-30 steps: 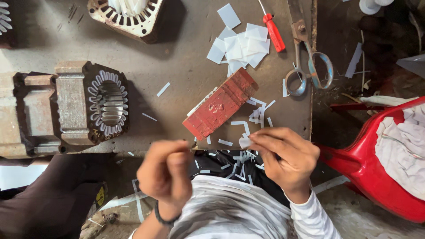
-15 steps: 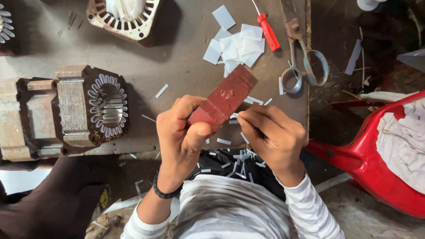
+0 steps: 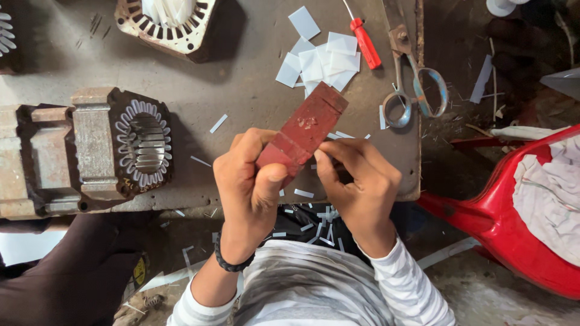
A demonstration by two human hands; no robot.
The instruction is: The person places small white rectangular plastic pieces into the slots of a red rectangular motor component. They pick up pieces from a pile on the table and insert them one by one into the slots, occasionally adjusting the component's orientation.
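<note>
Head view: both hands, left [image 3: 251, 181] and right [image 3: 356, 181], grip a red block [image 3: 305, 130] above the table's near edge [image 3: 199, 196].

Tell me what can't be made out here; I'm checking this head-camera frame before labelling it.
- Near end of the red block: covered by the left hand.
- Right hand fingertips: curled under, so any held piece is hidden.
- Upper stator: cut off by the top edge.

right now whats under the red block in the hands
Under the far end of the red block lie white paper pieces and thin strips on the workbench. The left hand and right hand cover its near end, so anything beneath there is hidden.
</note>
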